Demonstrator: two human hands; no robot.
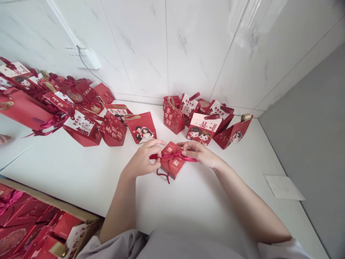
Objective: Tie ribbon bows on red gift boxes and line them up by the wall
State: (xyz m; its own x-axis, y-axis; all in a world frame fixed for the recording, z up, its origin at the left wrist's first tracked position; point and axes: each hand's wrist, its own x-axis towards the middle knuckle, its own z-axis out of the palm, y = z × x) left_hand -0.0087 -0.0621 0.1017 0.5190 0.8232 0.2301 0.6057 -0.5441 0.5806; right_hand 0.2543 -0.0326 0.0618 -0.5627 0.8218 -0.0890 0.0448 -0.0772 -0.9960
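Observation:
A small red gift box with pale printed characters lies on the white table in front of me. A pink-red ribbon crosses its top and meets near the middle; whether it is knotted I cannot tell. At the box's left side my left hand pinches one part of the ribbon. My right hand grips the ribbon on the other side, with thumb and fingers pressed together. A dark red twisted cord hangs out below the box's left corner onto the table.
Several red gift boxes stand behind, including a couple-printed box and a handled box. More crowd the left. A cardboard carton of red boxes sits lower left. White paper lies right. Another person's hand shows at the left edge.

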